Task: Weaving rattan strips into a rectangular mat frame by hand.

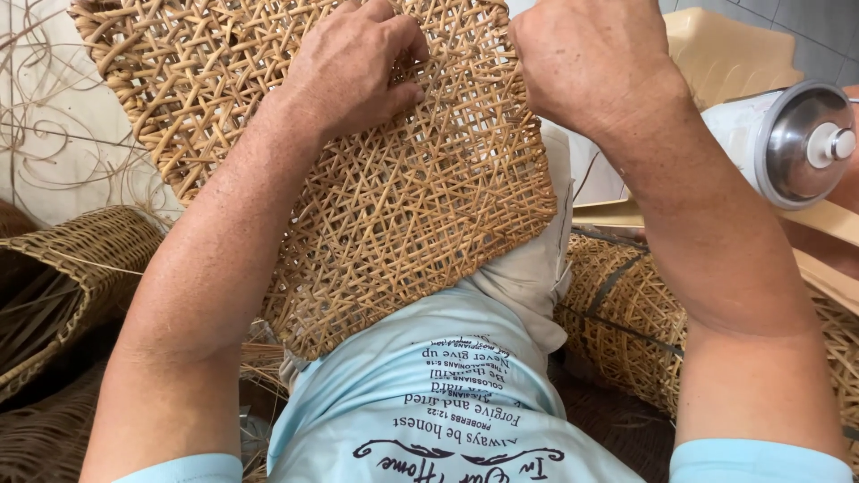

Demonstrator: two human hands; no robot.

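A tan open-weave rattan panel [420, 197] rests on my lap, tilted up toward me. My left hand [358, 67] lies on its upper middle with the fingers curled, pinching at the weave. My right hand [591, 58] is closed on the panel's upper right edge. Both forearms reach in from the bottom of the view. Which strand the fingers pinch is too small to tell.
A woven basket [63, 268] lies on its side at the left, with loose rattan strands [54, 143] on the pale floor above it. Another woven piece [626, 313] sits at the right. A white spray can [787, 143] with a metal top lies on a beige plastic chair [725, 54].
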